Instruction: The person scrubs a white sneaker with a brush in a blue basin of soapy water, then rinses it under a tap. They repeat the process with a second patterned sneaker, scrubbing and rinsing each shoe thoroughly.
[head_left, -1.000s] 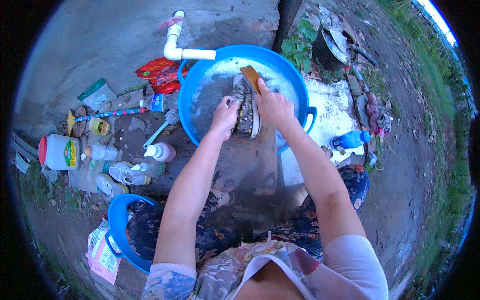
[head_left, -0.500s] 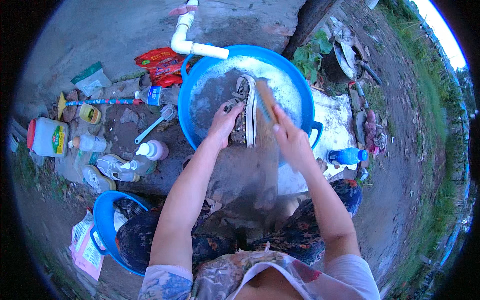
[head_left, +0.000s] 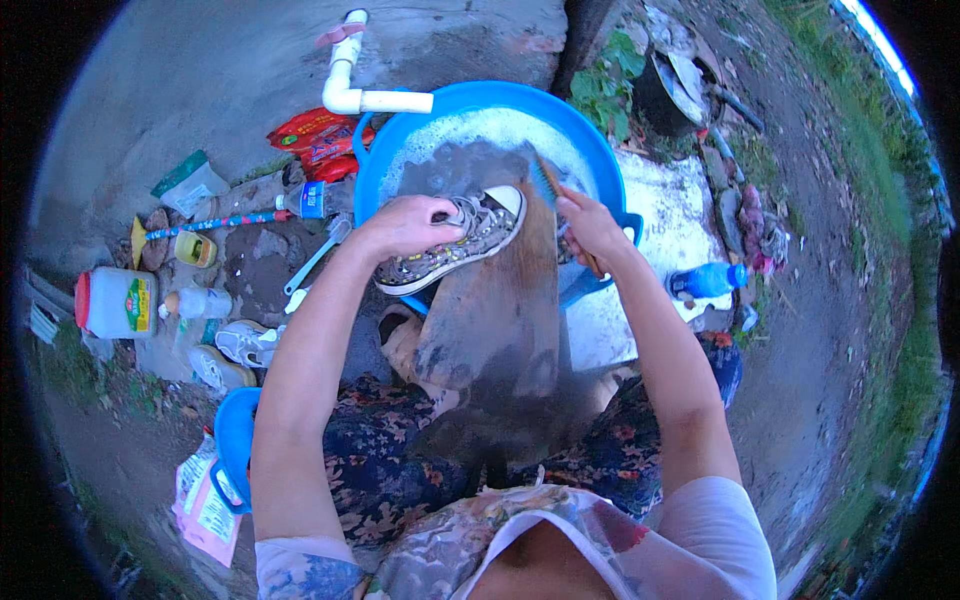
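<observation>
My left hand grips a dark patterned sneaker by its opening. The shoe lies on its side, its white toe cap pointing right and its white sole edge facing me. In my right hand is a wooden scrubbing brush, held tilted just right of the toe and apart from it. Under the shoe, a wet wooden board slopes from the rim of a blue tub down toward my lap. Grey sudsy water with white foam fills the tub.
A white pipe reaches over the tub's far left rim. To the left are a long-handled brush, grey shoes, a red-lidded jug and a smaller blue basin. A blue bottle lies at the right.
The sneaker has turned from upright, toe away from me, to lying sideways with its toe right. My right hand has lifted the brush slightly away to the right. The view has shifted a little.
</observation>
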